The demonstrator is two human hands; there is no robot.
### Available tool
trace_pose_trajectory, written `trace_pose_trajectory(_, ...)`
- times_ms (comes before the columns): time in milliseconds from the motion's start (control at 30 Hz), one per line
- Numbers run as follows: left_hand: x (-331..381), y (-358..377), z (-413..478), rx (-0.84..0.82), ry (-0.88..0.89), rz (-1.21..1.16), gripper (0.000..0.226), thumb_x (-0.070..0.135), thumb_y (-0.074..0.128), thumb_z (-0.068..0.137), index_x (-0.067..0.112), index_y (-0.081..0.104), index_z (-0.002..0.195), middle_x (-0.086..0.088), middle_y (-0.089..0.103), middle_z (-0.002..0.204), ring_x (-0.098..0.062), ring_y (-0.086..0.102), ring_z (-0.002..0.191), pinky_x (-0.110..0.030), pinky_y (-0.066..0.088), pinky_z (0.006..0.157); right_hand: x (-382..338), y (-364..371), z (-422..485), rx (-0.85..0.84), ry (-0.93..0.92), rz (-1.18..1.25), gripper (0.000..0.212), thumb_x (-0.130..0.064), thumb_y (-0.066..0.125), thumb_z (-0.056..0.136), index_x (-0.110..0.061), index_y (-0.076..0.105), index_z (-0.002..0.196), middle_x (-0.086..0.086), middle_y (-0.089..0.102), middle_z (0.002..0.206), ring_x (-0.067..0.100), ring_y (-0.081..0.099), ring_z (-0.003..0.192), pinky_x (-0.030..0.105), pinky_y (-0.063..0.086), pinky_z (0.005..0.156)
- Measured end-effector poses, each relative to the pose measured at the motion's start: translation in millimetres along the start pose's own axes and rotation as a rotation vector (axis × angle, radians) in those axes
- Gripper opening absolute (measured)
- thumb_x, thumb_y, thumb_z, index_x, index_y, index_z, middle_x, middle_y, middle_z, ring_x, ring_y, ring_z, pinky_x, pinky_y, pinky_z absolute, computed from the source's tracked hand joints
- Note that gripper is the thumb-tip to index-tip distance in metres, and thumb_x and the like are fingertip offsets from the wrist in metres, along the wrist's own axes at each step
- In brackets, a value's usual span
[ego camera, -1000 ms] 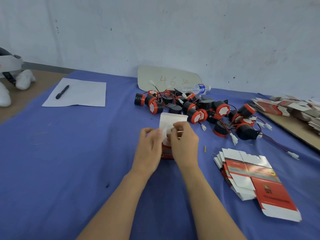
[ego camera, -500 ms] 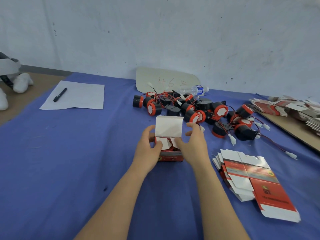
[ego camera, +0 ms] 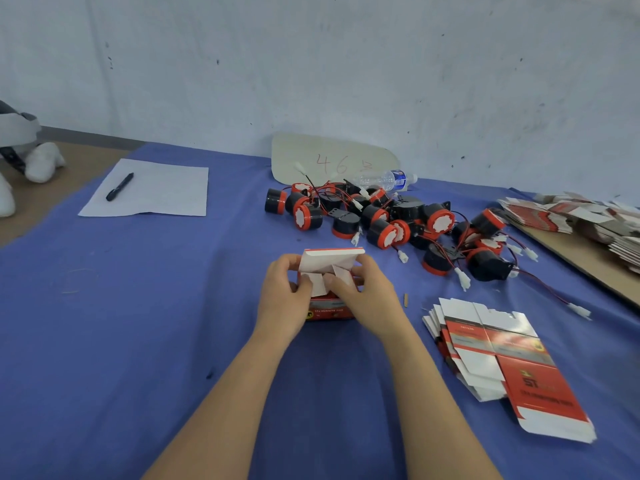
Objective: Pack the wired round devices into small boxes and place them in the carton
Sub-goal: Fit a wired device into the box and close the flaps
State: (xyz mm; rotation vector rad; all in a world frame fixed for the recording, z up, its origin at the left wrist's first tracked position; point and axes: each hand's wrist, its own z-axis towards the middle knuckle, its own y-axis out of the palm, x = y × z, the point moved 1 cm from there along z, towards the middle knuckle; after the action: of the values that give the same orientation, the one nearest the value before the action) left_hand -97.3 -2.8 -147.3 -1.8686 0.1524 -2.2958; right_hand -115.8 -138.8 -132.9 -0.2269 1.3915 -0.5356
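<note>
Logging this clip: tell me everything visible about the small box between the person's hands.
The small box is printed cardboard, red with a yellow-and-black strip on its near face, plain white inside. It stands upright on the blue cloth, top open: the large lid flap tilts up at the back, red along its edge, and two small white side flaps lie folded inward. The left hand grips its left side, the right hand its right, thumbs pressing on the side flaps. Its contents are hidden.
</note>
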Motion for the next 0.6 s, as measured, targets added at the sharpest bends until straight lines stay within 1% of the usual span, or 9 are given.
trace_pose_trajectory(100,1,2,-1,0.011,0.03,0.029,0.024,0.008,0.048,0.095,0.026,0.051,0.11,-0.001,0.055,0.115,-0.01,0.053,0.071,-0.02,0.044,0.062,0,15,3,0.168,-0.003,-0.03,0.039,-0.02,0.056,0.092,-0.019,0.045,0.13,-0.003,0.064,0.105,-0.005,0.053,0.076,0.005,0.04,0.051)
trace_pose_trajectory(133,1,3,-1,0.019,0.043,0.04,0.024,0.008,0.048,0.095,0.024,0.051,0.111,0.001,0.054,0.116,-0.01,0.052,0.07,-0.019,0.044,0.062,0,19,3,0.211,-0.004,-0.044,0.042,-0.021,0.052,0.094,-0.018,0.042,0.135,-0.002,0.064,0.101,-0.003,0.053,0.073,0.008,0.039,0.049)
trace_pose_trajectory(200,1,3,-2,0.034,0.063,0.061,0.024,0.008,0.048,0.094,0.022,0.052,0.113,0.003,0.052,0.116,-0.01,0.052,0.07,-0.015,0.043,0.061,0,22,2,0.274,0.001,-0.066,0.046,-0.026,0.045,0.098,-0.016,0.036,0.142,-0.006,0.061,0.085,0.002,0.052,0.066,0.013,0.035,0.047)
trace_pose_trajectory(233,1,3,-2,0.04,0.068,0.071,0.024,0.008,0.048,0.094,0.022,0.052,0.113,0.004,0.051,0.116,-0.01,0.052,0.07,-0.014,0.043,0.06,1,21,3,0.301,0.007,-0.061,0.044,-0.028,0.043,0.099,-0.016,0.038,0.142,-0.007,0.06,0.077,0.004,0.051,0.062,0.015,0.034,0.046)
trace_pose_trajectory(300,1,3,-2,0.053,0.071,0.081,0.023,0.008,0.048,0.094,0.023,0.051,0.112,0.006,0.049,0.115,-0.01,0.052,0.072,-0.012,0.042,0.058,3,17,3,0.35,0.026,-0.029,0.035,-0.031,0.042,0.1,-0.015,0.049,0.131,-0.009,0.059,0.071,0.005,0.051,0.06,0.015,0.034,0.045)
trace_pose_trajectory(367,1,4,-3,0.064,0.083,0.088,0.023,0.008,0.048,0.094,0.025,0.051,0.109,0.007,0.048,0.112,-0.009,0.052,0.073,-0.01,0.041,0.059,5,15,4,0.367,0.073,0.024,0.027,-0.032,0.046,0.099,-0.012,0.058,0.113,-0.01,0.059,0.075,0.006,0.053,0.064,0.01,0.037,0.045)
trace_pose_trajectory(433,1,5,-3,0.072,0.09,0.1,0.022,0.009,0.048,0.094,0.027,0.049,0.107,0.008,0.046,0.11,-0.009,0.052,0.074,-0.011,0.041,0.059,4,17,5,0.328,0.13,0.07,0.025,-0.037,0.05,0.096,-0.013,0.059,0.1,-0.011,0.058,0.079,0.007,0.054,0.069,0.007,0.037,0.047)
trace_pose_trajectory(500,1,6,-4,0.076,0.086,0.111,0.022,0.009,0.048,0.094,0.025,0.05,0.109,0.008,0.046,0.11,-0.009,0.052,0.075,-0.012,0.04,0.061,3,20,6,0.281,0.179,0.115,0.023,-0.041,0.056,0.091,-0.019,0.057,0.099,-0.01,0.059,0.086,0.003,0.055,0.073,0.01,0.036,0.049)
trace_pose_trajectory(600,1,7,-4,0.077,0.091,0.12,0.022,0.01,0.048,0.095,0.024,0.05,0.112,0.009,0.045,0.111,-0.01,0.052,0.079,-0.011,0.039,0.062,1,20,8,0.238,0.194,0.14,0.022,-0.033,0.061,0.089,-0.018,0.056,0.105,-0.002,0.062,0.101,0.007,0.057,0.081,0.018,0.038,0.056)
